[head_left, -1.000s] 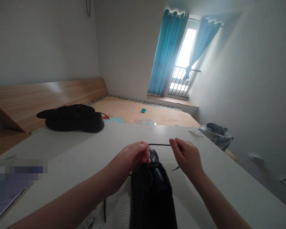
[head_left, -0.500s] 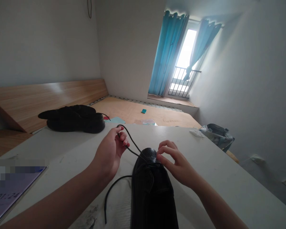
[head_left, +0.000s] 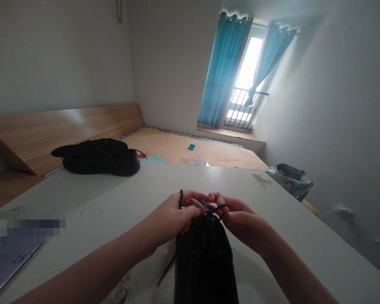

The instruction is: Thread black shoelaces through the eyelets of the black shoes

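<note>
Drawn together from their earlier spread over a black leather shoe [head_left: 204,264], left hand [head_left: 172,219] and right hand [head_left: 245,221], fingers [head_left: 190,210] clenched on a black lace [head_left: 180,199].

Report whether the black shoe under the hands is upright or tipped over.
Upright: the black leather shoe sits on the white table, upper facing up, the left hand and right hand holding the black lace above it.
</note>
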Available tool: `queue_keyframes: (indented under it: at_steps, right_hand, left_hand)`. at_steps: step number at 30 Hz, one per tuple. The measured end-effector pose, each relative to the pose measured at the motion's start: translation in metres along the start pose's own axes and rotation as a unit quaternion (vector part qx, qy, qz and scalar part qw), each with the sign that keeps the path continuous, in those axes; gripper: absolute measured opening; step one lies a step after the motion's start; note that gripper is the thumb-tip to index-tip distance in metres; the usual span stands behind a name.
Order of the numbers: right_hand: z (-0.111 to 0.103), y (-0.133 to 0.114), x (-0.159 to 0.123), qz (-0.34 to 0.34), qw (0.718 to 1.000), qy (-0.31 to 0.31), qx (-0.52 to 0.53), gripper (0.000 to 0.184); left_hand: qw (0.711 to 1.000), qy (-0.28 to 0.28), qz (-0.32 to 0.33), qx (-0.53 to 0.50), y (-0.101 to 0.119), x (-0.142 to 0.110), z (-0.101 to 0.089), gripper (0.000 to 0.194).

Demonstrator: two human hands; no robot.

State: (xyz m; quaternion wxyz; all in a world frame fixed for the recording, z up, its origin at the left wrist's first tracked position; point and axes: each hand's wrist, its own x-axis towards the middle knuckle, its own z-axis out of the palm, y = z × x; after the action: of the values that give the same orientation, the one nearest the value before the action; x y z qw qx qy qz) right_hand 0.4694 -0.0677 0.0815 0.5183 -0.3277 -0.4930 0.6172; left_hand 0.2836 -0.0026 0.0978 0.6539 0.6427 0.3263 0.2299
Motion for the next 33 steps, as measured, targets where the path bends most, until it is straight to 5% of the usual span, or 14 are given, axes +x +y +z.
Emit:
queue_keyframes:
  at_steps: [9, 14, 20, 24, 28, 33]
  right_hand:
    - [-0.003, 0.0, 0.009, -0.103, 0.966, 0.235, 0.03, 0.018]
    - [-0.007, 0.001, 0.01, -0.079, 0.96, 0.267, 0.016, 0.018]
    - [-0.015, 0.003, 0.012, -0.05, 0.965, 0.259, -0.008, 0.038]
    - [-0.019, 0.001, 0.013, -0.031, 0.976, 0.215, 0.031, 0.039]
    - [-0.014, -0.005, 0.008, -0.049, 0.983, 0.172, 0.034, 0.024]
    - [-0.006, -0.01, 0.002, -0.096, 0.99, -0.004, -0.099, 0.031]
  left_hand:
    - [0.993, -0.044, 0.026, 0.105, -0.012, 0.0, 0.003, 0.024]
    - [0.997, -0.016, 0.04, 0.063, -0.002, -0.003, 0.001, 0.026]
    - [0.982, 0.081, 0.151, -0.085, 0.011, -0.008, -0.007, 0.028]
    - [0.982, 0.056, 0.153, -0.097, 0.014, -0.012, -0.009, 0.035]
    - [0.989, -0.05, 0.13, 0.047, 0.018, -0.016, -0.009, 0.056]
    - [0.939, 0.039, 0.145, 0.308, 0.011, -0.012, -0.007, 0.031]
